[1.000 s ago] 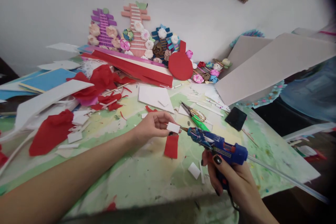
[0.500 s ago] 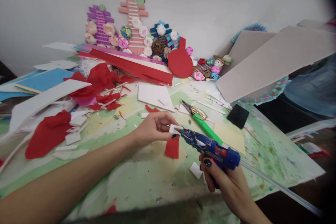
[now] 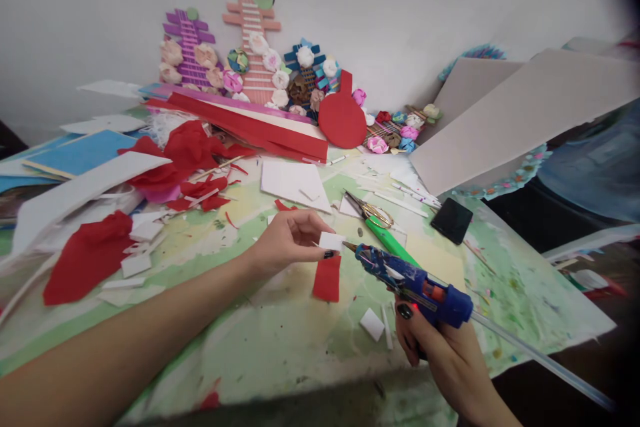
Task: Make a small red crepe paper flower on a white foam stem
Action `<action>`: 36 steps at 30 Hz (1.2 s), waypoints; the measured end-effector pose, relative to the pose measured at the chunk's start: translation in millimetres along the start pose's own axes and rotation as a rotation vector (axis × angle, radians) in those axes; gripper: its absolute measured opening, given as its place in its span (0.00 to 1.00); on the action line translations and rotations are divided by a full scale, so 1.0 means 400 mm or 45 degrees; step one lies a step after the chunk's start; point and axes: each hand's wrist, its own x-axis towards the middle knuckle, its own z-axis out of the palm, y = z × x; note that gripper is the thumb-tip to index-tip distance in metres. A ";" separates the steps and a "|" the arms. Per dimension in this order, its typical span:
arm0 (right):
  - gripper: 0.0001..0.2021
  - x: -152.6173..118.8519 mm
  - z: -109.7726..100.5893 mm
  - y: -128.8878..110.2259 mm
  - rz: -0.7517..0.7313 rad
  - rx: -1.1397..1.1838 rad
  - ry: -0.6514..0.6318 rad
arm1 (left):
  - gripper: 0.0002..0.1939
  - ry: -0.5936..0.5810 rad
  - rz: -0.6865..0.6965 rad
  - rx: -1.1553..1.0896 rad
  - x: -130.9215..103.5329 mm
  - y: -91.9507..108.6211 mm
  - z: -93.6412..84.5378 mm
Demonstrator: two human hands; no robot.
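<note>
Between thumb and fingers, my left hand (image 3: 287, 240) pinches a small white piece (image 3: 331, 242) above the table's middle. My right hand (image 3: 435, 347) is wrapped round the handle of a blue glue gun (image 3: 415, 283), with a clear glue stick (image 3: 540, 357) out of its back. The gun's nozzle points left, right beside the white piece's edge. Under the held piece lies a red paper rectangle (image 3: 327, 279). A white square (image 3: 372, 325) and a thin white strip (image 3: 387, 327) rest left of my right hand.
Behind the gun lie a green cutter (image 3: 393, 240), scissors (image 3: 373, 210) and a black phone (image 3: 453, 221). Red paper (image 3: 90, 257) and white scraps cover the left. A red round piece (image 3: 343, 120) and flower-decorated crafts (image 3: 257, 60) stand along the wall.
My right hand has moved the glue gun slightly right and down, and its nozzle has drawn back from over the white piece to its right edge. The thin white strip now shows.
</note>
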 end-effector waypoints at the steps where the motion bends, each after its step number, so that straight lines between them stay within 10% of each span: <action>1: 0.23 -0.002 -0.001 0.003 -0.005 -0.001 -0.002 | 0.12 -0.004 -0.001 0.005 0.000 -0.001 -0.001; 36: 0.19 -0.027 0.046 0.023 0.052 0.282 -0.021 | 0.13 -0.012 -0.023 -0.095 -0.009 0.001 0.010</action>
